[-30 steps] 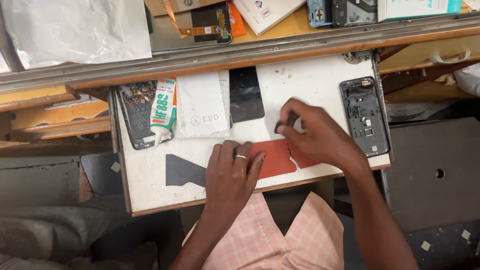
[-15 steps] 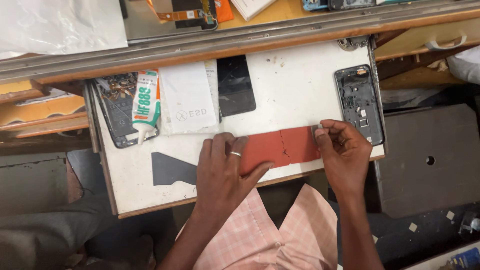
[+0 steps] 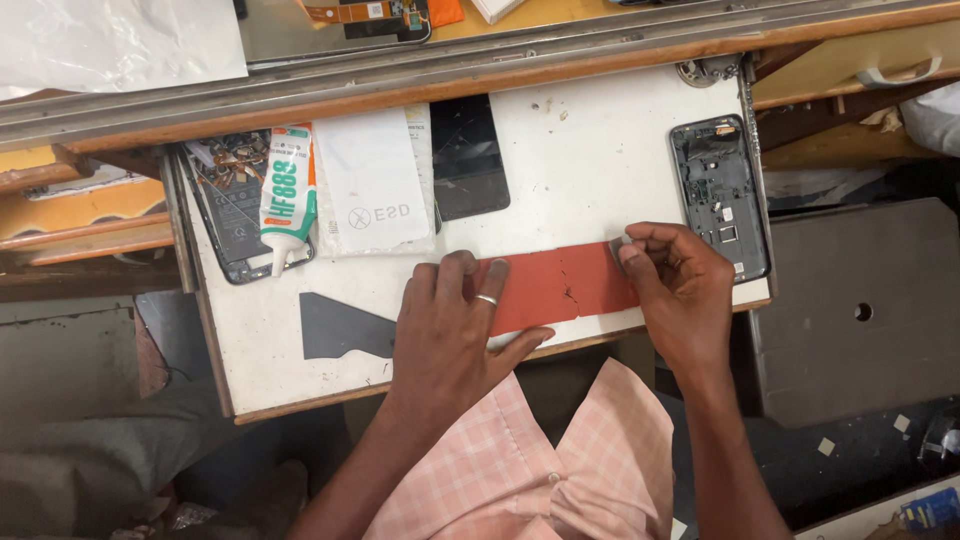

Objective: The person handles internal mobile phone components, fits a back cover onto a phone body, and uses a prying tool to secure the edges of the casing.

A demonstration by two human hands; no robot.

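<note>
The left hand (image 3: 452, 330) lies flat, palm down, fingers spread, with a ring on one finger. The right hand (image 3: 672, 280) is curled, thumb and fingertips pinched together; both forearms reach forward.

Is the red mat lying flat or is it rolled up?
Flat. The red mat lies spread on the white table, with the left hand pressing one end and the right hand at the other.

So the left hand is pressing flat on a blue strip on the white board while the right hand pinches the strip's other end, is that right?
Not quite: the head view shows the strip is red, not blue. The left hand does press flat on it on the white board, and the right hand pinches its other end.
</note>
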